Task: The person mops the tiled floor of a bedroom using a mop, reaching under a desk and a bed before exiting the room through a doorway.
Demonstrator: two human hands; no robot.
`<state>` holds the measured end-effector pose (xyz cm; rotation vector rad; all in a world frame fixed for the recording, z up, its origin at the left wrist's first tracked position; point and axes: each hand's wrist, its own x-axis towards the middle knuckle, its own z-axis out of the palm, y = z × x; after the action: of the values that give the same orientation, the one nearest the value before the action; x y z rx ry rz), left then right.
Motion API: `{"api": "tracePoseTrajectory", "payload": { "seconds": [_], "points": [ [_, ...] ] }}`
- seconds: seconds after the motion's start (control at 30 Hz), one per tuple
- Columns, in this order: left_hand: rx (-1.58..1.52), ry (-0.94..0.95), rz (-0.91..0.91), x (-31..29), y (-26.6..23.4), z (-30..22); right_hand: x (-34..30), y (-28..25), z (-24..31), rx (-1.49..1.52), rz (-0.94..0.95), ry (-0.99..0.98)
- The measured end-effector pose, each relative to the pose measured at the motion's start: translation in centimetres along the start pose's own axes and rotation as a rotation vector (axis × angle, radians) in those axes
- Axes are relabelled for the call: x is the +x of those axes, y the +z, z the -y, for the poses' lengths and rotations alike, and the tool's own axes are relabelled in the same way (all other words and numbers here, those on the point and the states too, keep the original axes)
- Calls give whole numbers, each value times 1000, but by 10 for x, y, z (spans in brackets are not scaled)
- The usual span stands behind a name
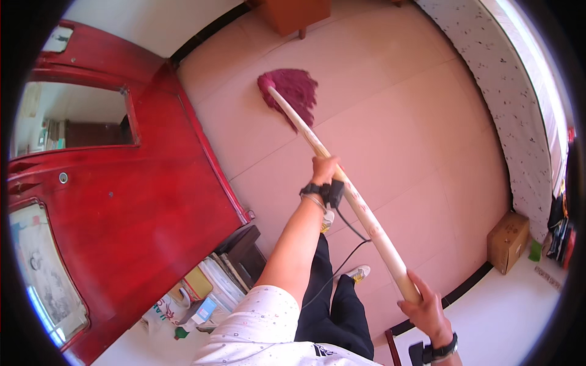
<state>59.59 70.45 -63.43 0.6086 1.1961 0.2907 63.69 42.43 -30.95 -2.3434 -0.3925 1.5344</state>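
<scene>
A mop (pixel 366 221) with a long pale wooden handle slants across the view, from lower right to upper left. Its dark magenta head (pixel 296 91) lies spread out on the tiled floor. Partway down the handle, my left hand (pixel 325 169) is closed around the wood; a black strap with a small box and a cable sits on that wrist. My right hand (pixel 425 311) grips the top end of the handle, at lower right, and wears a black band on its wrist.
A red door (pixel 152 165) with glass panes stands at left. Below it is a stack of books and papers (pixel 220 274). At right are a cardboard box (pixel 508 243) and a patterned curtain (pixel 510 91). Orange-brown furniture (pixel 292 13) stands at the far end of the pinkish floor (pixel 403 140).
</scene>
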Motion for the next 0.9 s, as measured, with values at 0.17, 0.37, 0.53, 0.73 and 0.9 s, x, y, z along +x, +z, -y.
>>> {"api": "tracePoseTrajectory", "payload": {
  "seconds": [0.17,0.37,0.53,0.73,0.9],
  "points": [
    [-98,62,-139,27,-77,-33,54,35,37,-22,107,-140],
    [-63,-64,-336,-4,-130,3,47,28,28,-73,157,-277],
    [92,-54,-565,-43,-158,57,-11,3,2,-212,242,-185],
    [86,-150,-452,-116,-133,150,-90,-27,-40,-357,134,-143],
    [-68,-309,-344,-186,-110,205,-148,-57,-77,-559,67,-112]
  ]
}}
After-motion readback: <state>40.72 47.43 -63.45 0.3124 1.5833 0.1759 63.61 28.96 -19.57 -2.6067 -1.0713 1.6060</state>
